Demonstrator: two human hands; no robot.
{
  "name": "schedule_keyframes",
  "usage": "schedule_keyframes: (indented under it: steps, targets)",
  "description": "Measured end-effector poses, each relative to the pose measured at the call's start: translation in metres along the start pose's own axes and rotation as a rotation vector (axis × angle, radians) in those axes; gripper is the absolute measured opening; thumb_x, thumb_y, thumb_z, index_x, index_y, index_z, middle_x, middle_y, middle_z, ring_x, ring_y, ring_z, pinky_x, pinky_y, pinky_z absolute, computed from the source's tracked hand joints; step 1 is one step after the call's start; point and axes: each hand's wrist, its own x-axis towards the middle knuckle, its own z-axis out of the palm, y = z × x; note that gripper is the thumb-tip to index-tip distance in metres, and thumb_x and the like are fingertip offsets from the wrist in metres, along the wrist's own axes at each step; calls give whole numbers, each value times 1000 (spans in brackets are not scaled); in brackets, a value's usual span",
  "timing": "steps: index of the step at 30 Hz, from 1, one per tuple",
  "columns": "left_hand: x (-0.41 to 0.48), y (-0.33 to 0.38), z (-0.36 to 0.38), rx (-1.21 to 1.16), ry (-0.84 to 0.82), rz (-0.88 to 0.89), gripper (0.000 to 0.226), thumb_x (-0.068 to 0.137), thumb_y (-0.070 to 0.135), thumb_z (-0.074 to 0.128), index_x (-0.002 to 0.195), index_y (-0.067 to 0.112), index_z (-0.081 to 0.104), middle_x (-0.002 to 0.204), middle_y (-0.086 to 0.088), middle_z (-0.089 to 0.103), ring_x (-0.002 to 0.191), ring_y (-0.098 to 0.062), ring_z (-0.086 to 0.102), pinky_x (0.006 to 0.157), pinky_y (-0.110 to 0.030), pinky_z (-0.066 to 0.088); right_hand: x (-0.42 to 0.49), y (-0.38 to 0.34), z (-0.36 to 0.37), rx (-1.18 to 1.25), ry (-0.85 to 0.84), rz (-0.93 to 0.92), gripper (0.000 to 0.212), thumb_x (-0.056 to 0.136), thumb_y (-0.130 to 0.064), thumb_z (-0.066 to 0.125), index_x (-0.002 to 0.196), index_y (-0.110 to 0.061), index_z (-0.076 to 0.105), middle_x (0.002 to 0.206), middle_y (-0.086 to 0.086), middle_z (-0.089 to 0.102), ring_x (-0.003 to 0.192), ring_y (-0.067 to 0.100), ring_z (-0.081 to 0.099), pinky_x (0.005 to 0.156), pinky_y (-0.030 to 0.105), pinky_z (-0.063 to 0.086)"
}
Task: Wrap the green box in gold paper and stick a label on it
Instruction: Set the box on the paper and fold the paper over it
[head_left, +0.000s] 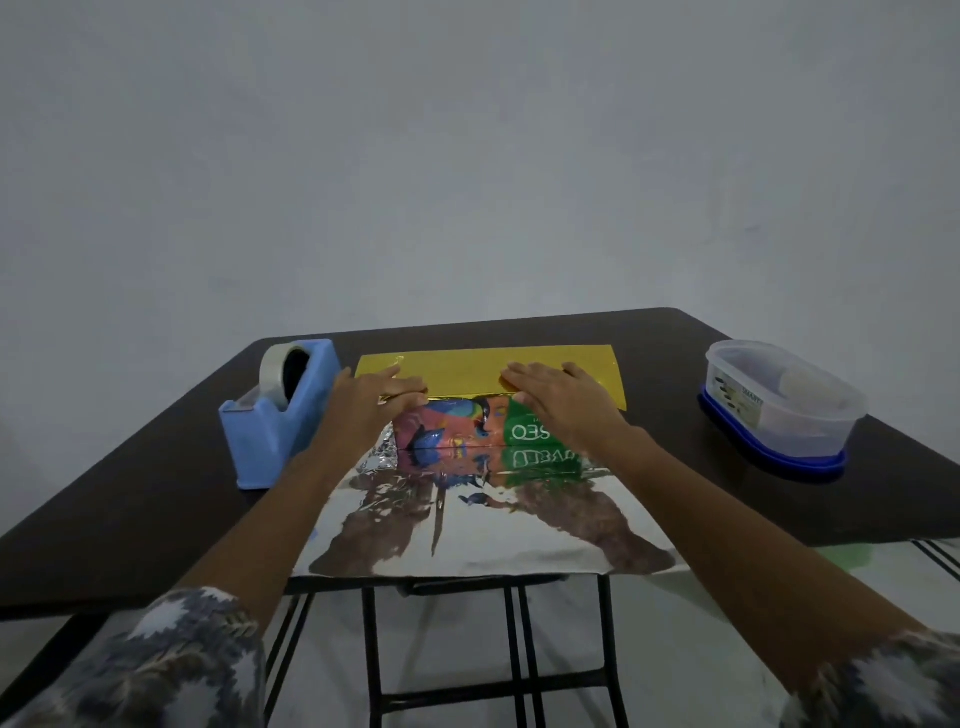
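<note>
- Green box (488, 431): lies flat at mid-table on the gold paper (483, 371), printed face up. Its long axis runs left to right, parallel to the table's near edge.
- The paper's far flap is folded toward the person, gold side showing, and its edge reaches the box's far top edge. The near part lies silver side up, mirroring the box, and overhangs the table's near edge. It is crumpled at the box's left end.
- Left hand (371, 397): on the flap at the box's far-left corner, fingers extended and pressing down. I cannot tell whether the thumb is tucked under the paper edge.
- Right hand (558, 397): flat on the flap at the far-right corner, fingers straight and close together, pointing left. It holds nothing.
- Key relation: the box sits just below and on the near side of both sets of fingers, and the loose silver flap lies nearer still, toward the body. Judged next move: hold the far flap down, then draw the near flap up and over across the box's short axis.
- Tape dispenser (275, 421): blue, just left of the left hand, so that hand is nearer for taping.
- Lidded plastic container (779, 405): well apart at the right. Its contents are unclear, and no label can be identified.
- Dark table (130, 467) bears everything.
</note>
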Motion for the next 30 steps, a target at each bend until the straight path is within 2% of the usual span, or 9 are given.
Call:
schedule_keyframes:
  steps: [2, 5, 9, 13, 17, 21, 24, 27, 30]
  targets:
    - [-2, 1, 0, 19, -10, 13, 50, 69, 68, 47, 102, 36, 67, 115, 8, 67, 128, -9, 47, 114, -53, 16, 0, 0, 0, -9, -3, 2, 48, 103, -35, 16, 150, -26, 16, 158, -7, 15, 145, 12, 16, 115, 36, 12]
    - [-4, 5, 0, 61, -25, 34, 67, 66, 70, 34, 103, 28, 71, 117, 6, 67, 129, -7, 43, 113, -47, 9, -2, 1, 0, -2, -13, 0, 49, 103, -37, 15, 150, -26, 17, 158, -6, 15, 145, 12, 16, 115, 37, 12]
    - [-5, 7, -1, 104, -28, 55, 74, 66, 68, 28, 103, 24, 73, 119, 4, 66, 132, -12, 43, 112, -45, 8, 0, -3, -11, 74, -30, 27, 65, 93, -54, 5, 150, -26, 17, 157, -6, 18, 145, 11, 15, 116, 45, 2]
    - [-4, 5, 2, 86, -1, 45, 71, 66, 69, 32, 100, 23, 75, 116, 4, 68, 130, -12, 45, 112, -43, 8, 15, -28, -20, 101, 62, -34, 87, 73, -62, -12, 151, -24, -2, 159, -6, 4, 146, 9, 3, 116, 43, -4]
    - [-4, 2, 4, 112, 16, 64, 73, 67, 74, 35, 99, 22, 75, 113, 3, 69, 129, -15, 47, 111, -44, 9, 33, -55, -14, 119, -39, -119, 58, 101, -42, 12, 151, -17, 2, 160, 0, 3, 146, 13, 5, 118, 41, 6]
    - [-5, 1, 2, 125, -19, 64, 82, 66, 83, 32, 101, 23, 75, 114, 6, 68, 129, -6, 42, 112, -45, 8, 42, -60, -4, 54, -107, -87, 53, 103, -38, 15, 151, -18, 9, 159, -1, 9, 146, 14, 10, 116, 42, 10]
    - [-6, 8, 0, 5, -22, -35, 59, 73, 67, 53, 106, 22, 73, 119, 8, 66, 133, -11, 41, 114, -44, 15, 44, -59, -1, 29, -83, -84, 51, 103, -38, 16, 151, -20, 11, 159, -3, 10, 146, 14, 12, 116, 42, 12]
    - [-16, 23, -21, -145, 252, -172, 32, 85, 36, 66, 110, 16, 71, 114, 6, 66, 117, -10, 54, 96, -26, 38, 44, -59, 0, 40, -37, -90, 49, 103, -36, 18, 151, -23, 14, 159, -4, 11, 145, 14, 15, 115, 41, 14]
    - [-28, 35, -66, -28, 532, -304, 30, 88, 32, 63, 111, 15, 71, 110, -2, 70, 102, -18, 63, 87, -32, 47, 43, -58, 2, 22, -16, -95, 48, 103, -35, 20, 150, -25, 14, 159, -4, 12, 145, 14, 17, 114, 40, 17]
